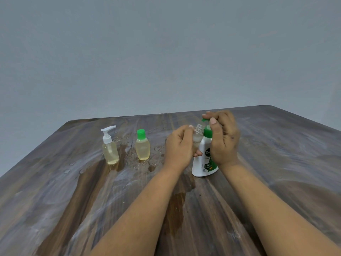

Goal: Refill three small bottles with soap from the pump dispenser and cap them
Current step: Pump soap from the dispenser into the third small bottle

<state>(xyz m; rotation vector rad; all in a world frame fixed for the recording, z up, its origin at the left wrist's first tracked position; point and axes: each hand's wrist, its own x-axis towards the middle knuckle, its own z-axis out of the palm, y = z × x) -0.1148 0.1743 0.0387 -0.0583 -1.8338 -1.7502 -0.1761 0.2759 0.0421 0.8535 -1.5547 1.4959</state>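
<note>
Head view is showing two bottles filled and capped (142, 145), left hand (178, 145) gripping the uncapped third bottle (198, 134), right hand (224, 135) pressing the soap dispenser (203, 163) pump

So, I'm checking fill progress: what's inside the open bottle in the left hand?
Little shows: the small clear bottle looks nearly empty through its neck. The left hand covers its lower part.

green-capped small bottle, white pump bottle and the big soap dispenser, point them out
green-capped small bottle (142, 149), head view, on its yellow body
white pump bottle (110, 152), head view, on its clear body
big soap dispenser (202, 163), head view, on its white front
</note>
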